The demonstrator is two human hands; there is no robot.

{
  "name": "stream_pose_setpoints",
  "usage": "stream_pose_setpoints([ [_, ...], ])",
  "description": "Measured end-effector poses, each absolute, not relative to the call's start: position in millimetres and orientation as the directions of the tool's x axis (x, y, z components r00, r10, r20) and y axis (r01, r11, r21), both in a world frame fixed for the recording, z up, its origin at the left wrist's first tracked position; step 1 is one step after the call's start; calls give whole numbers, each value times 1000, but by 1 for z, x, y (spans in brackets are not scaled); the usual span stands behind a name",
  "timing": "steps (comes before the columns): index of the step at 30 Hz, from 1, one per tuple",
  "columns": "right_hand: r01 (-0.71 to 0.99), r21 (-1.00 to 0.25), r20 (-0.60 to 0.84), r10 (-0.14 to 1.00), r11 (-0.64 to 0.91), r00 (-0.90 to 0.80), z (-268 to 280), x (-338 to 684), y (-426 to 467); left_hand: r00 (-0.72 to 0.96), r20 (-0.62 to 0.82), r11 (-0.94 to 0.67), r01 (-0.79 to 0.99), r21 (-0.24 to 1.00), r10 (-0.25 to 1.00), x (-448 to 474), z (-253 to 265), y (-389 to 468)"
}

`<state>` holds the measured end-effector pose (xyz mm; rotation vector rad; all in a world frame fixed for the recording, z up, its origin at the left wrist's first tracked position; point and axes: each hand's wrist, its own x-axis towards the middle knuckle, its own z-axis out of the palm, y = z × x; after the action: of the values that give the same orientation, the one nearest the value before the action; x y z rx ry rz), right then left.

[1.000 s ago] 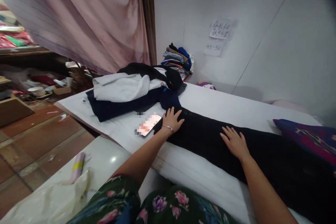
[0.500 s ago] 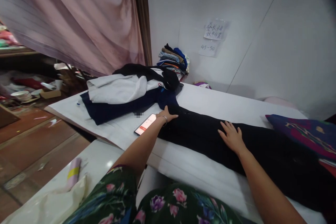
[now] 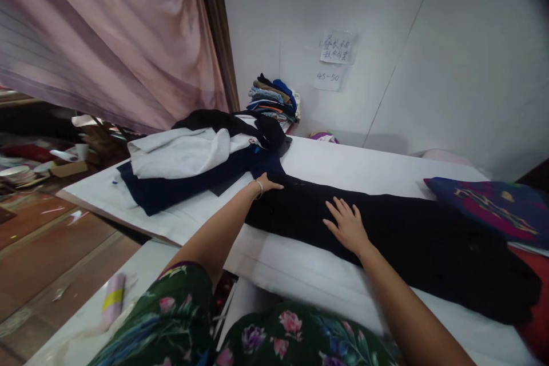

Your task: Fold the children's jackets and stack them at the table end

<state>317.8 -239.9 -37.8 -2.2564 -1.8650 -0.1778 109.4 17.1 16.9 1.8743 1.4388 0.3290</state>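
Observation:
A long black garment [image 3: 398,229], perhaps folded trousers, lies stretched lengthwise across the white table [image 3: 343,160]. My left hand [image 3: 269,184], with a bracelet at the wrist, rests at the garment's left end, fingers apart and partly hidden. On the garment's middle left part my right hand [image 3: 346,225] lies flat with its fingers spread. Neither hand grips anything. Just beyond my left hand are a navy garment [image 3: 189,183] and a pale grey garment [image 3: 180,154], heaped with a black one [image 3: 210,120]. A dark flat shape [image 3: 225,185] shows beside my left forearm.
A folded clothes stack [image 3: 274,100] stands by the wall at the back. To the right lies a navy and maroon patterned piece [image 3: 493,206], with red cloth [image 3: 532,320] near the garment's end. A pink roll with a yellow band [image 3: 113,300] sits on a lower white surface.
My right hand has slid left along the black garment. My left hand stays at its left end. The view has turned slightly right. The lit phone screen no longer shows.

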Motion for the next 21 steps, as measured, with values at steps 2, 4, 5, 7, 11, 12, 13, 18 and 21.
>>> stream_pose_setpoints([
  [2, 980, -82, 233, 953, -179, 193, -37, 318, -241, 327, -265, -43, 699, 714, 907, 107, 22, 16],
  [4, 981, -86, 235, 953, -174, 190, -36, 317, -241, 312, -307, 17, 675, 738, 899, 105, 29, 16],
  [5, 981, -89, 233, 954, -171, 187, -36, 316, -241, 308, -323, 41, 663, 747, 895, 104, 33, 15],
  [7, 981, -98, 227, 956, -166, 185, -36, 316, -241, 316, -350, 73, 643, 762, 882, 105, 43, 14],
  [11, 979, -132, 232, 955, -155, 183, -37, 316, -241, 418, -419, 110, 590, 800, 806, 116, 77, 10],
  [12, 978, -144, 234, 955, -152, 182, -37, 317, -241, 460, -436, 125, 563, 817, 774, 121, 88, 8],
  [13, 976, -160, 235, 954, -149, 184, -38, 318, -241, 497, -446, 142, 534, 833, 745, 128, 101, 5],
  [18, 931, -347, 261, 942, -111, 210, -38, 328, -241, 607, -379, 50, 487, 872, 699, 182, 165, -20],
  [21, 837, -546, 320, 912, -46, 258, -37, 333, -241, 654, -249, -186, 521, 833, 715, 231, 191, -49],
])
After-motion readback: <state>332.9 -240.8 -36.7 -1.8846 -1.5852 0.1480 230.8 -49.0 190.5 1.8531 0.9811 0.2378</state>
